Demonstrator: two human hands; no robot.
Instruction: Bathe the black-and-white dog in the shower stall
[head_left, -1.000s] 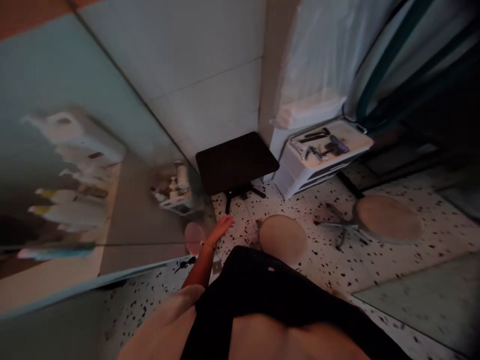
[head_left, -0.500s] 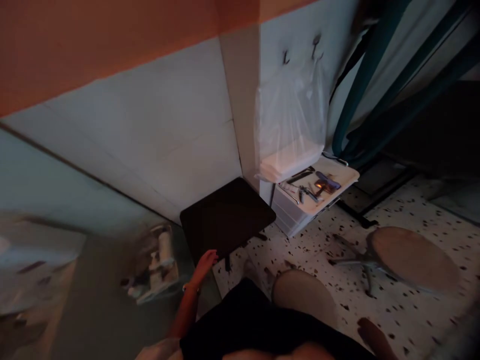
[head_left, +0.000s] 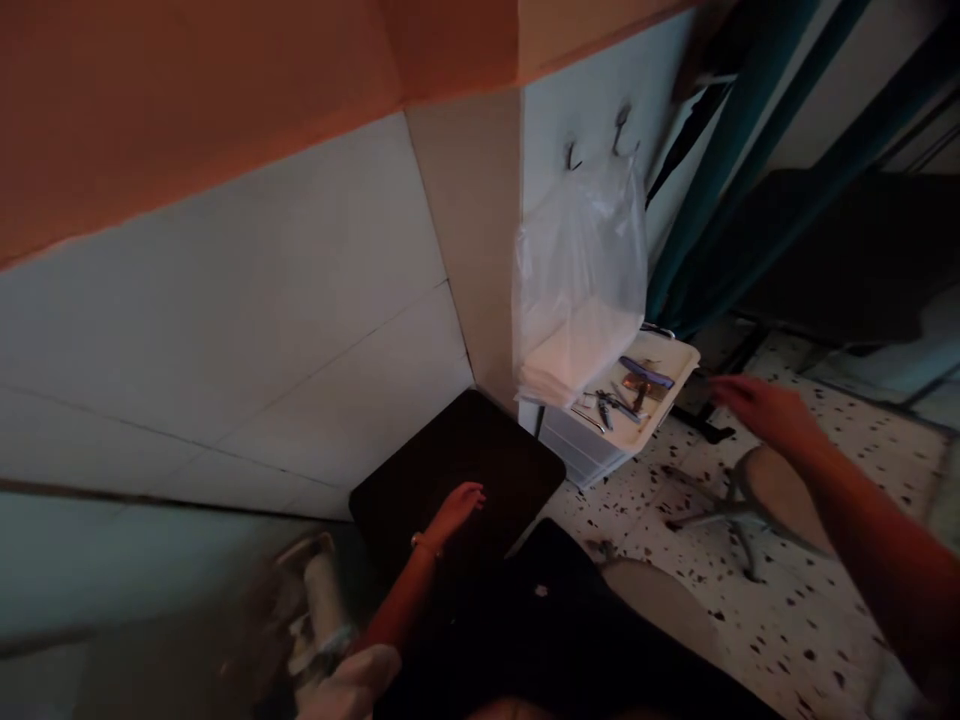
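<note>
My left hand (head_left: 457, 508), with a bracelet on the wrist, hovers over a dark flat-topped small table (head_left: 457, 450) against the wall. Its fingers are loosely bent and apart, and no object shows in them. My right hand (head_left: 761, 408) reaches in from the right, fingers stretched toward the white tray top (head_left: 654, 415) of a drawer unit, just short of its edge; I see nothing in it. On that tray lie a purple-handled tool (head_left: 646, 373), an amber-brown item (head_left: 637, 388) and metal nippers or scissors-like tools (head_left: 606, 408), too small to name surely.
A clear plastic bag (head_left: 585, 290) with white folded material hangs from wall hooks over the tray. Round stools (head_left: 776, 490) stand on the speckled floor (head_left: 720, 620). Bottles (head_left: 324, 595) sit at lower left. Teal curtains (head_left: 739, 190) hang at right.
My right hand has risen from the lower right toward the tray. My left hand has moved right and further over the dark table. The view has turned and shifted.
</note>
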